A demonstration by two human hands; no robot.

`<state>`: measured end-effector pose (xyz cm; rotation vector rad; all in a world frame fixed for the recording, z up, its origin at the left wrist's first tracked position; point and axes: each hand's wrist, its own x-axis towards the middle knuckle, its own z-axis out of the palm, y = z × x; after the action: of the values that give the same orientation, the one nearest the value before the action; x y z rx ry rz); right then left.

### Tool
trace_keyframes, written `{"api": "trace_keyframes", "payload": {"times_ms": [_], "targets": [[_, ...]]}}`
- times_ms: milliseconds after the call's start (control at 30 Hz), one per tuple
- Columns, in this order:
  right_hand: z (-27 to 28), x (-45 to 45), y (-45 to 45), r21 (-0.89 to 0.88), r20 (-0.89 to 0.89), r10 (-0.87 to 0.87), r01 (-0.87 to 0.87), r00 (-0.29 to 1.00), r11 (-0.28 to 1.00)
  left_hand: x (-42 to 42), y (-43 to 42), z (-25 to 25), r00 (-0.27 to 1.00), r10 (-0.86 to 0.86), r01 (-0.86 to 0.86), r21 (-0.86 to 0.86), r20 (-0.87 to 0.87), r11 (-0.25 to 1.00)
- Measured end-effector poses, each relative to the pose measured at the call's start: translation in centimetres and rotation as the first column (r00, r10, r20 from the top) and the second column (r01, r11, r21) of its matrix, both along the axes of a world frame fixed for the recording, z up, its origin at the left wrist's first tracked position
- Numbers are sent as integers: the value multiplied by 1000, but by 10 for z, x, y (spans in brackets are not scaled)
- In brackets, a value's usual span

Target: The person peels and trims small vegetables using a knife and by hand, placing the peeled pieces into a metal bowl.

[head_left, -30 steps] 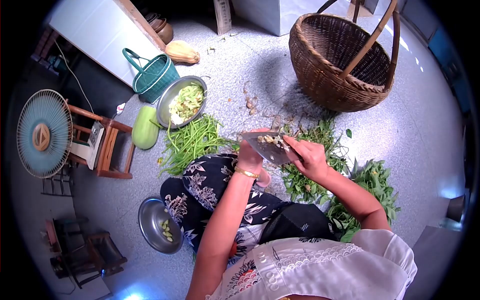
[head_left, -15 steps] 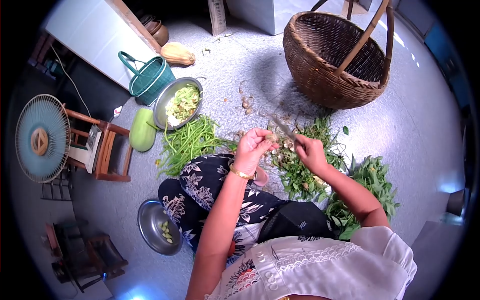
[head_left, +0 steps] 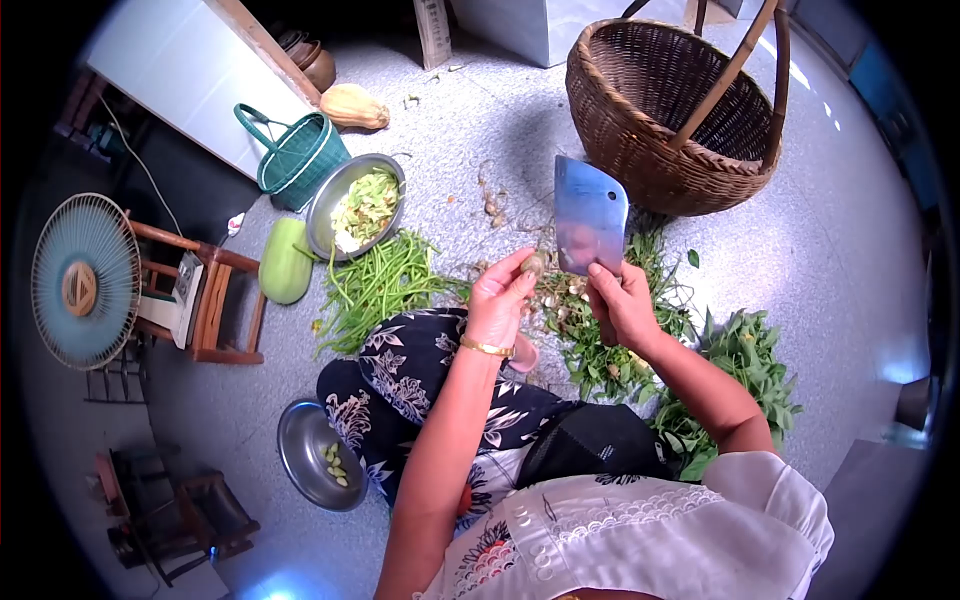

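Observation:
My left hand [head_left: 497,300] pinches a small, roundish greenish-brown piece [head_left: 534,264] between thumb and fingertips; what it is I cannot make out. In my right hand [head_left: 624,303] is a cleaver [head_left: 591,215], its broad shiny blade upright and its handle hidden in the fingers. The blade stands just right of the small piece, apart from it. Beneath the hands, leafy greens and scraps [head_left: 600,360] lie on the floor. Long green beans [head_left: 385,290] are spread to the left of my left hand.
A large wicker basket [head_left: 640,130] stands at the upper right. On the left are a metal bowl of cut vegetables [head_left: 322,205], a green basket [head_left: 300,160], a pale green gourd [head_left: 285,262] and a fan [head_left: 82,280]. Another metal bowl [head_left: 300,470] sits near my knee.
The cleaver was flat with bits on its blade, then turned edge-on, and now its blade faces me without the bits. My left hand has come away from the blade and holds the small piece.

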<state>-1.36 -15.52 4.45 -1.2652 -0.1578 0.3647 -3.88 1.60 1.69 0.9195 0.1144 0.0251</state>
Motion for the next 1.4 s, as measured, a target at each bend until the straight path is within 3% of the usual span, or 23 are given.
{"api": "trace_keyframes", "payload": {"times_ms": [200, 367, 433, 500, 667, 733, 800, 933, 1000, 1067, 1133, 1267, 1400], "targets": [[-3, -5, 13, -77, 99, -14, 22, 995, 997, -2, -1, 1, 993, -10, 1, -70, -120, 998], [-11, -3, 16, -63, 59, -1, 5, 998, 998, -5, 0, 3, 974, -2, -10, -53, -225, 999], [-12, -3, 15, -77, 78, -8, 14, 997, 997, -4, 1, 1, 971, -6, -4, -42, -238, 999], [-10, -3, 14, -239, 216, 8, 45, 976, 970, -4, 2, -1, 968, -7, 0, -31, -251, 1000], [-11, -4, 18, -242, 238, 3, 56, 971, 969, -4, 2, -3, 965, -121, 87, -149, -233, 985], [-10, -3, 18, -229, 214, -6, 56, 977, 972, -4, 2, -7, 967, -75, 35, -164, -245, 986], [-7, -2, 16, -408, 447, -15, 218, 894, 886, -4, 2, -8, 966, -32, -15, -179, -258, 984], [-10, -2, 10, -454, 641, 69, 305, 764, 837, -2, 1, -8, 977, -4, -57, -280, -213, 958], [-10, -2, 9, -446, 838, 204, 417, 507, 792, 0, 2, -12, 979, 34, -97, -310, -201, 946], [-4, -8, 8, -498, 843, 297, 444, 448, 745, 2, 5, -16, 984, -176, 143, -605, 5, 783], [-1, -10, 9, -515, 857, 390, 502, 338, 695, -4, 3, -13, 984, -141, 175, -657, 104, 733], [-4, -10, 12, -515, 857, 394, 519, 333, 682, 0, 11, -40, 933, -286, 315, -877, 217, 363], [-4, -10, 12, -506, 863, 409, 543, 299, 670, -1, 17, -55, 858, -434, 429, -850, 277, 305]]}}
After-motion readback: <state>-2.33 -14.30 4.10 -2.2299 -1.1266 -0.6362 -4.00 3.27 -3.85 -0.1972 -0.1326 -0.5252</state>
